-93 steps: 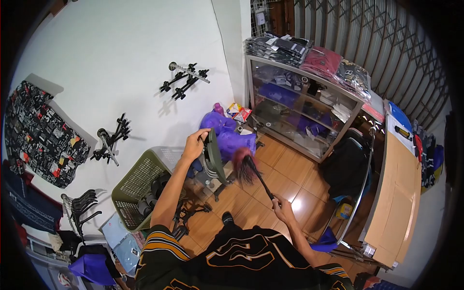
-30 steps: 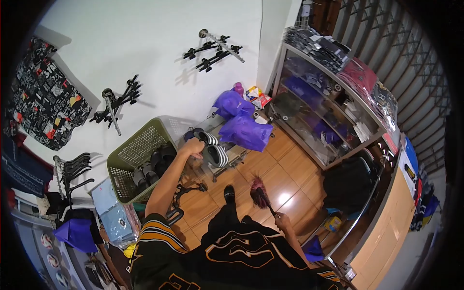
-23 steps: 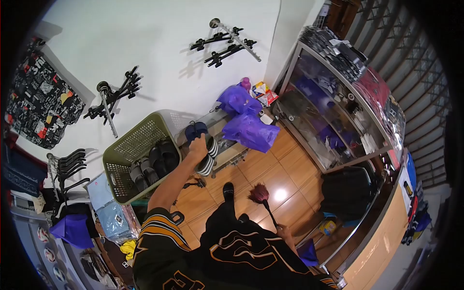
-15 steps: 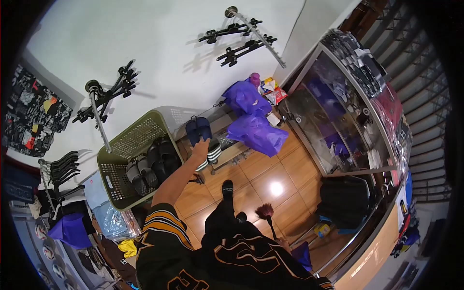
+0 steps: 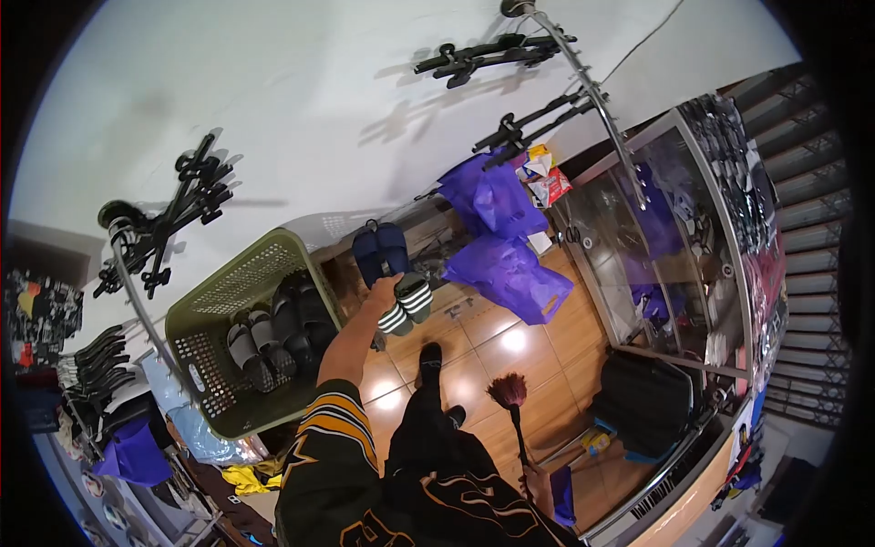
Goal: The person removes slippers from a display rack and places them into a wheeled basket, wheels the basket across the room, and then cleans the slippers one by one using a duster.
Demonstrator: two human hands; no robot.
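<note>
My left hand [image 5: 386, 290] reaches forward with its fingers closed at the top of a pair of dark slide sandals with white stripes [image 5: 407, 308]. A pair of navy slides [image 5: 379, 252] sits just beyond the fingertips, against the wall side. Low on the right, my right hand [image 5: 540, 483] is wrapped round the dark handle of a small duster [image 5: 508, 392], whose reddish-brown bristles point up and away from me. Part of that hand is hidden by the handle and my shirt.
An olive plastic basket [image 5: 296, 242] holding several dark slides stands left of my arm. Purple bags [image 5: 507, 273] lie ahead beside a glass display case [image 5: 592, 273]. A black-backed chair [image 5: 643, 406] is at right. Metal display rails [image 5: 597, 96] project from the wall.
The view has shifted and come closer to the wall. The striped slides have tilted and moved a little away from the navy pair with my left hand. My right hand shows more.
</note>
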